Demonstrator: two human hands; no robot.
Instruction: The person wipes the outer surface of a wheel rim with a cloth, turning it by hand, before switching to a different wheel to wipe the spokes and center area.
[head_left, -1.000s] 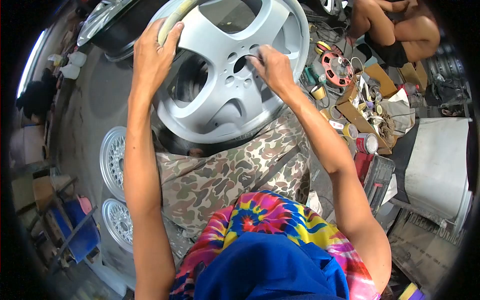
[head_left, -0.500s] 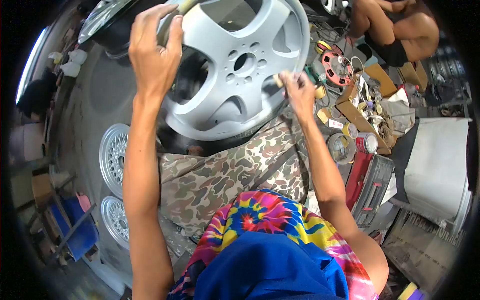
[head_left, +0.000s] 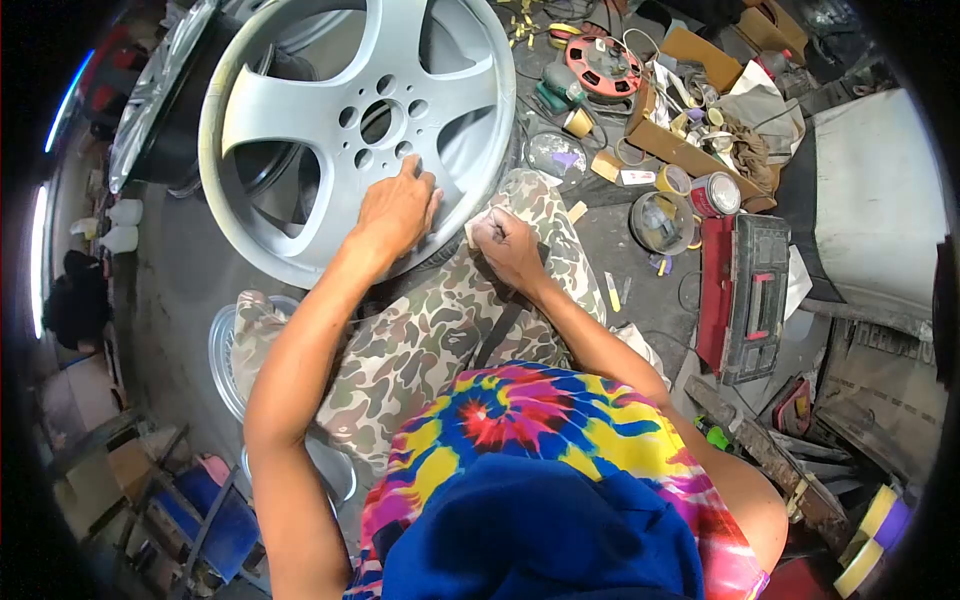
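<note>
A grey-primed alloy wheel [head_left: 285,112] with broad spokes leans in front of my knees. My left hand [head_left: 395,215] rests on its lower spoke, index finger stretched toward a bolt hole by the hub and the other fingers partly bent. It holds nothing that I can see. Just off the wheel's lower right rim, my right hand [head_left: 508,248] is closed over my camouflage-trousered knee [head_left: 540,215]. A small tan piece [head_left: 476,226] shows at its fingertips; whether it is sandpaper or a pad I cannot make out.
On the right are a red cable reel [head_left: 604,66], a cardboard box [head_left: 690,150] of odds and ends, a round clear tub [head_left: 662,222], a can [head_left: 716,194] and a black-and-red toolbox [head_left: 755,300]. Another wheel [head_left: 225,350] lies left of my leg.
My left hand has come down from the wheel's upper rim onto a spoke near the hub. My right hand has drawn back to my knee. The view has shifted; the other person is out of sight.
</note>
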